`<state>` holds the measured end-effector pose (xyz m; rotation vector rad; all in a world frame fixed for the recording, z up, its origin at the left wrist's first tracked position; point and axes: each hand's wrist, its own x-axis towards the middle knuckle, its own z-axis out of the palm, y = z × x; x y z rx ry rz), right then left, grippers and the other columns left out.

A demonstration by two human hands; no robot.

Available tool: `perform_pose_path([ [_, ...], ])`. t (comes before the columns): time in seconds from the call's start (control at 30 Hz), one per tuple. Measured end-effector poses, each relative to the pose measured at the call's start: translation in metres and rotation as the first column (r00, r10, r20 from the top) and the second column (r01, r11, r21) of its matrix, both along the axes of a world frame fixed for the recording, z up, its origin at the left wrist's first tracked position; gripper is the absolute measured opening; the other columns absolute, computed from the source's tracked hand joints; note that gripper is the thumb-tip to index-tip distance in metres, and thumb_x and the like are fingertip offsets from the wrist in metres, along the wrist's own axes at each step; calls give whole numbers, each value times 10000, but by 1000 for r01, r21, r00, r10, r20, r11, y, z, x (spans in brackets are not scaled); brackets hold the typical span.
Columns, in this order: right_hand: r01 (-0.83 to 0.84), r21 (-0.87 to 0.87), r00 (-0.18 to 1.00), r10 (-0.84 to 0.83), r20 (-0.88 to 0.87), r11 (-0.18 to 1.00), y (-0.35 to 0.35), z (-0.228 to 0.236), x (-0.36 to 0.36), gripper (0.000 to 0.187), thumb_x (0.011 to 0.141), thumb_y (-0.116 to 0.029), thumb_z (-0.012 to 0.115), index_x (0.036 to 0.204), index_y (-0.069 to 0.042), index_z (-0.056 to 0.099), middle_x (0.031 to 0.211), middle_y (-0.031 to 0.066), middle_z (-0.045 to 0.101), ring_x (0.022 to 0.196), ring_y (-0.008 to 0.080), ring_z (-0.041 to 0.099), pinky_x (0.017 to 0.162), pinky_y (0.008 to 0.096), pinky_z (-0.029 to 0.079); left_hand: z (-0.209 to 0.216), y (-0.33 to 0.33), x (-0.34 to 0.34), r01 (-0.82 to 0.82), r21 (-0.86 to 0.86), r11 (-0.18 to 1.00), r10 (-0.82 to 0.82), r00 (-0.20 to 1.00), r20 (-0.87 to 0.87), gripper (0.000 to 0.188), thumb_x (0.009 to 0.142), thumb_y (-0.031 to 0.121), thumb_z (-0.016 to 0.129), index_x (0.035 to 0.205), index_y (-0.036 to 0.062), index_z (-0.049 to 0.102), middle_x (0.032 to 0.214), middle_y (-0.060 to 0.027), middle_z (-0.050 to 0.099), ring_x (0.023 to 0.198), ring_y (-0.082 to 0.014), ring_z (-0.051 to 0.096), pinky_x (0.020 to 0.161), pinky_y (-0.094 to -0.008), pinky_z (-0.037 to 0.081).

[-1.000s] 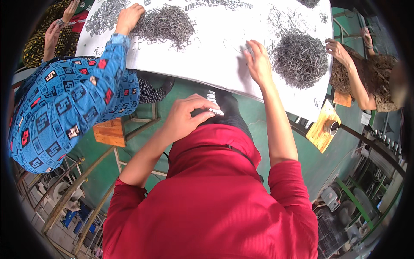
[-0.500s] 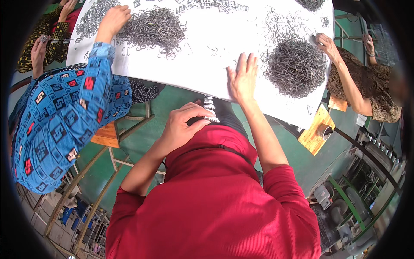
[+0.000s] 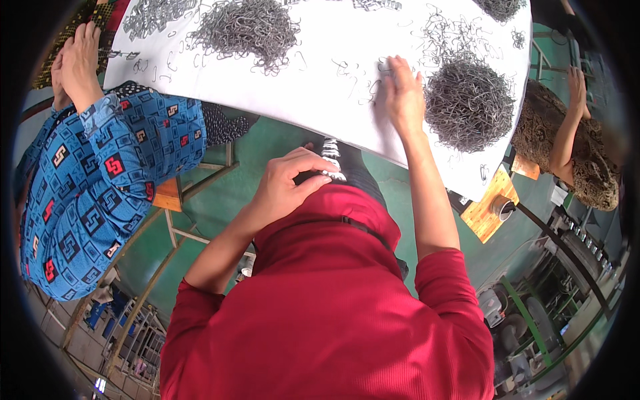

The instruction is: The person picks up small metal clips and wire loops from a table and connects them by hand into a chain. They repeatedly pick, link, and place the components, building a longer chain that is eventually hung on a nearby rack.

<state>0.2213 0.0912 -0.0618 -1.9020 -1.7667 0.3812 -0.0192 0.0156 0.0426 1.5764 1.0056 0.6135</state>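
My left hand (image 3: pixel 288 181) is low over my lap, thumb and forefinger pinched together; what sits between their tips is too small to make out. Just beyond those fingertips, a row of shiny silvery pieces (image 3: pixel 331 152) lies over my dark trouser leg. My right hand (image 3: pixel 405 103) reaches onto the white tabletop (image 3: pixel 293 100), fingers stretched forward and slightly apart, with nothing visible in it. Loose bent wire hooks (image 3: pixel 343 69) are scattered left of its fingertips. Close on its right stands a large heap of dark wire hooks (image 3: pixel 470 107).
Another hook heap (image 3: pixel 247 33) and a spread of metal pieces (image 3: pixel 157 17) lie at the table's far left. A co-worker in a blue patterned sleeve (image 3: pixel 100 180) sits left, another in brown (image 3: pixel 567 153) right. A wooden stool (image 3: pixel 483 217) carries a round container (image 3: pixel 503 207).
My right hand has moved forward and right along the tabletop. The left keeps its pinch. The left co-worker's hand has withdrawn from the heap; the right co-worker's hand has left the table.
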Motion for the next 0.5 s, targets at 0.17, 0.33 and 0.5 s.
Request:
perform_pose_path([
  [0.17, -121, -101, 993, 120, -15, 987, 6, 10, 15, 116, 807, -164, 602, 908, -131, 646, 833, 71, 589, 734, 284, 606, 643, 382, 487, -7, -8, -4, -15, 2, 1000, 15, 1000, 13, 214, 716, -81, 610, 903, 19, 641, 870, -87, 646, 790, -169, 612, 725, -266, 479],
  [0.33, -283, -164, 941, 307, 143, 945, 16, 8, 13, 76, 793, -160, 616, 863, -135, 633, 823, 33, 582, 743, 250, 605, 659, 365, 477, -5, -19, -4, -66, -52, 996, 67, 998, 14, 195, 719, -51, 637, 891, 38, 653, 852, -79, 646, 750, -171, 616, 741, -278, 482],
  [0.5, -420, -144, 875, 442, 197, 896, 15, 11, 5, 58, 793, -171, 616, 846, -164, 636, 823, 20, 588, 750, 250, 609, 674, 377, 472, -7, -27, -10, -42, -17, 999, 43, 999, 16, 209, 724, -70, 627, 911, 21, 645, 878, -86, 641, 774, -152, 613, 702, -256, 483],
])
